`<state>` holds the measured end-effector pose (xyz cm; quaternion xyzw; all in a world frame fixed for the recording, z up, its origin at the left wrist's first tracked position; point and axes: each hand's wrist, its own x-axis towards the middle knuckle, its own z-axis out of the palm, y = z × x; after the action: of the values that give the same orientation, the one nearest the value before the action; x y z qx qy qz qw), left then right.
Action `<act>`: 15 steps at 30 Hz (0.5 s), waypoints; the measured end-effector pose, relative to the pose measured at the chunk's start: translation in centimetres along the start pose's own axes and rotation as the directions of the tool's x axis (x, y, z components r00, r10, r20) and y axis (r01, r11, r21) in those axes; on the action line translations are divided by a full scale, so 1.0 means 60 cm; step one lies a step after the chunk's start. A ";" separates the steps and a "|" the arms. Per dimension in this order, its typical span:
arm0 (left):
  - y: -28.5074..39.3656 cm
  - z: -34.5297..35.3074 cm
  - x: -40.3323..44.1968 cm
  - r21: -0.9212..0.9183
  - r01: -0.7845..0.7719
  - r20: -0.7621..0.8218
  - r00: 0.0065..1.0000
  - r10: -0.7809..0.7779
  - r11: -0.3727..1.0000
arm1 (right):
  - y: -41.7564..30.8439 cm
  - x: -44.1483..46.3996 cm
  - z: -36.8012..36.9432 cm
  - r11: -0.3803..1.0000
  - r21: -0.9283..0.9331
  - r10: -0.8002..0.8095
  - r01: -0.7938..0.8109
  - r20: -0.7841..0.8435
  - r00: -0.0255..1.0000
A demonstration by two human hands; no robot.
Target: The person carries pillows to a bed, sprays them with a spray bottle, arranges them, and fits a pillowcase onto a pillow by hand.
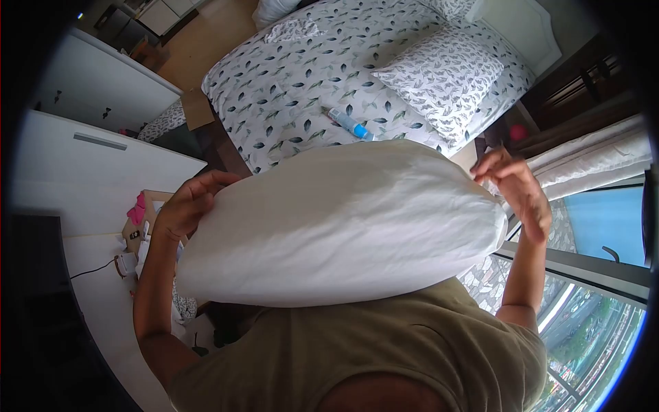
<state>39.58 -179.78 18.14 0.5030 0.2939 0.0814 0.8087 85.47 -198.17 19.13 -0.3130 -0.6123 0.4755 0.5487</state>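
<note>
A plump white pillow (343, 226) is held up crosswise in front of my chest, its near side close to my olive shirt. At its left end, my left hand (192, 204) has its fingers curled over the upper edge. My right hand (518, 196) is at the opposite end, with bent fingers at the upper right corner, where the fabric is gathered. Those right fingers are slightly blurred, and their tips are partly hidden behind the pillow. Just beyond the pillow, a clear bottle with a blue label (351, 123) lies on the bed (288, 89).
A leaf-patterned pillow (446, 79) lies on the bed near the white headboard (525, 31). White cabinets (103, 147) stand at the left, beside a small cluttered shelf (134, 230). At the right are a curtain (594, 158) and a glass window or door (590, 329).
</note>
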 end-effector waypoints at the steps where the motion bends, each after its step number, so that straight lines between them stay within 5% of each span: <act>1: 0.005 0.011 -0.005 0.296 -0.004 -0.146 0.988 0.050 0.955 | -0.015 -0.003 0.030 0.985 -0.174 0.015 -0.013 0.010 1.000; 2: 0.011 0.018 -0.012 0.563 0.044 -0.268 0.954 0.132 0.826 | -0.025 -0.005 0.060 0.940 -0.342 0.030 -0.024 0.012 0.999; 4: 0.034 0.016 -0.019 0.706 0.053 -0.321 0.913 0.253 0.706 | -0.026 0.011 0.097 0.775 -0.629 0.043 -0.061 -0.043 0.998; 5: 0.053 0.021 -0.022 0.822 0.076 -0.336 0.865 0.373 0.565 | -0.013 0.026 0.101 0.807 -0.587 0.015 -0.064 -0.088 0.996; 6: 0.087 0.031 -0.041 0.645 -0.037 -0.303 0.905 0.299 0.763 | -0.004 0.049 0.088 0.804 -0.591 -0.009 -0.065 -0.121 0.993; 7: 0.105 0.066 -0.051 0.653 -0.041 -0.292 0.908 0.301 0.757 | -0.001 0.080 0.086 0.809 -0.586 -0.102 -0.029 -0.190 0.976; 9: 0.104 0.162 -0.053 0.895 -0.268 0.050 0.855 0.516 0.357 | 0.012 0.151 0.077 0.851 -0.516 -0.228 0.099 -0.192 0.955; 11: 0.076 0.192 -0.027 0.929 0.170 0.109 0.722 0.683 -0.328 | 0.007 0.218 0.082 0.923 -0.376 -0.146 0.080 -0.151 0.978; 12: 0.069 0.187 -0.003 0.890 0.303 0.092 0.615 0.783 -0.342 | 0.009 0.250 0.083 0.947 -0.295 -0.144 0.130 -0.028 0.989; 13: 0.062 0.153 0.010 0.887 0.303 0.098 0.614 0.783 -0.349 | 0.016 0.279 0.077 0.943 -0.310 -0.137 0.121 -0.029 0.990; 15: 0.057 0.071 0.012 0.913 0.308 -0.407 0.644 0.648 0.268 | -0.010 0.339 0.102 0.981 0.042 -0.192 0.192 0.008 0.981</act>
<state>43.10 -181.07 22.14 0.8277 0.5141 0.1847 0.1284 75.49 -181.41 27.62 -0.2383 -0.6329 0.4346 0.5948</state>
